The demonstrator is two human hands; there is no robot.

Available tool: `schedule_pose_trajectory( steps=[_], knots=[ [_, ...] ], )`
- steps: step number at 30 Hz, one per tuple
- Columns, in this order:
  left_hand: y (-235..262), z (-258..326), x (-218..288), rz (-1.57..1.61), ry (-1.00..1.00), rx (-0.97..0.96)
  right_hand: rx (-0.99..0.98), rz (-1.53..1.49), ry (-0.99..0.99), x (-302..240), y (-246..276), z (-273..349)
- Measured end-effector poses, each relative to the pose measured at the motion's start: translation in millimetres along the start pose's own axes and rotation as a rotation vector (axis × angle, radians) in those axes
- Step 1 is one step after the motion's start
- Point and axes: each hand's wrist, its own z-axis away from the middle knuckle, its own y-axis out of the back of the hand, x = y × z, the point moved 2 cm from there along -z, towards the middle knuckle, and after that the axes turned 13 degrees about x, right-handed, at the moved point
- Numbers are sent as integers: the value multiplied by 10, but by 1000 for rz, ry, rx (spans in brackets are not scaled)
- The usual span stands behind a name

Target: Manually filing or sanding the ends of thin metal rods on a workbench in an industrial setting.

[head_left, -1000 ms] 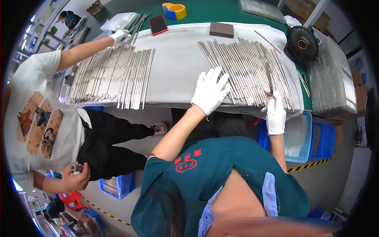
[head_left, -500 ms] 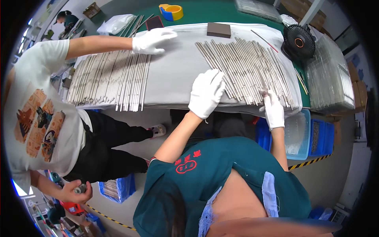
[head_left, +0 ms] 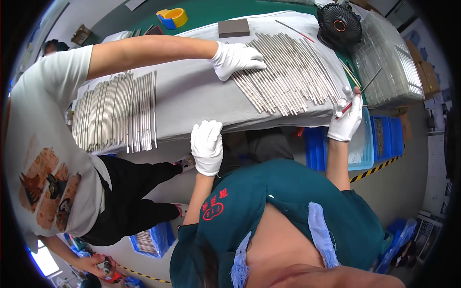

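My right hand [head_left: 346, 119], in a white glove with a bare fingertip showing, is closed on a thin stick [head_left: 370, 80]. The stick is dark grey at its upper end and red near my palm, and is held off the cloth's right front corner. My left hand [head_left: 207, 148], gloved too, is raised at the table's front edge, empty, its fingers loosely extended. Between and beyond my hands a row of thin metal rods [head_left: 288, 72] lies on the white cloth [head_left: 187, 98]. A co-worker's gloved hand [head_left: 236, 60] touches the left side of this row.
Another row of rods [head_left: 115, 113] lies at the left. A dark block [head_left: 234, 28], a red-ended stick [head_left: 294, 30], a yellow-and-blue tape dispenser [head_left: 173, 18] and a black fan [head_left: 339, 25] sit farther back. Blue bins [head_left: 388, 137] stand right; the co-worker's torso [head_left: 53, 129] is left.
My left hand has drawn back left from the rods. My right hand has moved right and up, now with the stick in it. The co-worker's gloved hand has reached across to the right row.
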Motion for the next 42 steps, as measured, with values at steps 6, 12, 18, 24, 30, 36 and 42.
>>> schedule_pose_trajectory(
  steps=[6, 12, 18, 24, 30, 36, 42],
  knots=[
    [-29, 15, 1, -7, -8, -20, -107, 90, 31, -24, 17, 50],
    [-64, 42, -15, -8, -33, -22, -206, 118, -36, 30, -10, 94],
    [-75, 13, -5, -21, -46, -38, -471, 179, -276, 214, -115, 235],
    [-70, -7, 19, -11, -33, -41, -661, 150, -344, 438, -316, 437],
    [-54, -48, 47, 20, -14, -31, -616, -41, -564, 599, -410, 393],
    [-40, 28, 11, -46, -5, -65, -533, -76, -493, 620, -498, 389],
    [80, -260, -21, -140, -1, -69, -707, -25, -763, 806, -608, 604]
  ],
)
